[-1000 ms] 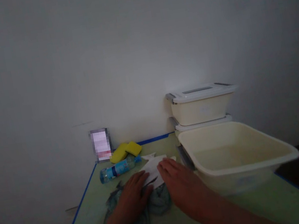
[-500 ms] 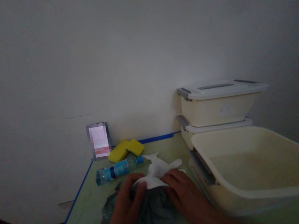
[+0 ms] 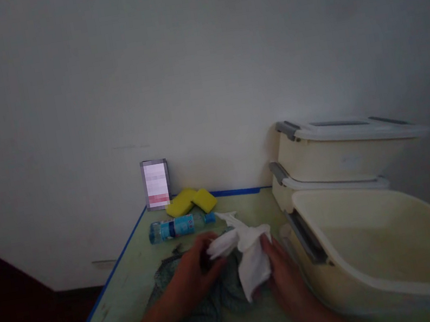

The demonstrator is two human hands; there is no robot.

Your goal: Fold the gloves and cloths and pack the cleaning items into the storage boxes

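Note:
Both my hands hold a crumpled white cloth (image 3: 250,257) just above the green table (image 3: 127,302). My left hand (image 3: 195,277) pinches its left end, fingers closed. My right hand (image 3: 286,275) grips its right side, and the cloth hangs down in front of that palm. A grey-blue patterned cloth (image 3: 195,318) lies under my hands and left forearm. A small blue-labelled plastic bottle (image 3: 178,226) lies on its side just beyond my hands.
Two yellow sponges (image 3: 191,202) and a small blurred card (image 3: 157,184) sit at the wall. A large cream basin (image 3: 386,248) stands close on my right, with two lidded cream boxes (image 3: 341,153) stacked behind it. The table's blue-taped left edge drops off to a dark floor.
My hands went from lying flat on the white cloth to gripping it and lifting it off the table. The view has shifted left and closer to the basin.

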